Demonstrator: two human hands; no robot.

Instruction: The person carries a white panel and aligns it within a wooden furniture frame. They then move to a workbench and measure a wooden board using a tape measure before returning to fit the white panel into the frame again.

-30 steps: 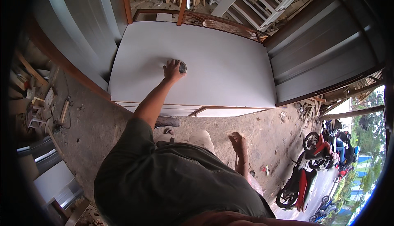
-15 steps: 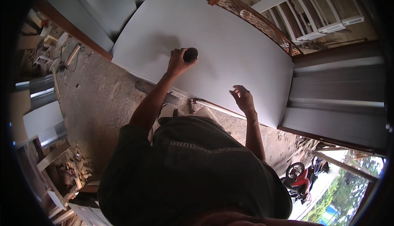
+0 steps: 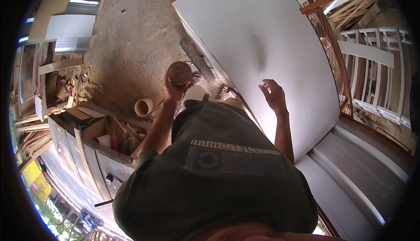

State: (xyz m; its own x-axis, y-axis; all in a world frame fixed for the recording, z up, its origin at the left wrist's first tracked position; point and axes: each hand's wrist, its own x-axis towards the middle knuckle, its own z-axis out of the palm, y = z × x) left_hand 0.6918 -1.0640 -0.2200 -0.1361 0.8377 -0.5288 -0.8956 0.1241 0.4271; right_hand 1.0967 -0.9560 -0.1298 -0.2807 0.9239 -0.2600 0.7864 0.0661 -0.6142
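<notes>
My left hand (image 3: 174, 90) is closed round a small cup-shaped container (image 3: 180, 73), its round brownish end facing up. I cannot make out what, if anything, is inside. The container is above the bare floor, to the left of a large white panel (image 3: 249, 26). Over the panel's near part, my right hand (image 3: 275, 96) hangs with thumb and fingers apart and nothing in them. A faint dark shadow lies on the panel's middle.
A pale bucket (image 3: 144, 107) stands on the floor beside a wooden box (image 3: 105, 153) holding scraps. A worn piece of timber (image 3: 194, 57) lies along the panel's left edge. White slatted frames (image 3: 380, 66) and grey sheets (image 3: 350, 171) are on the right.
My view has turned to the left. My left hand has carried the container off the panel, out over the floor. The right hand stays over the panel, its fingers still apart.
</notes>
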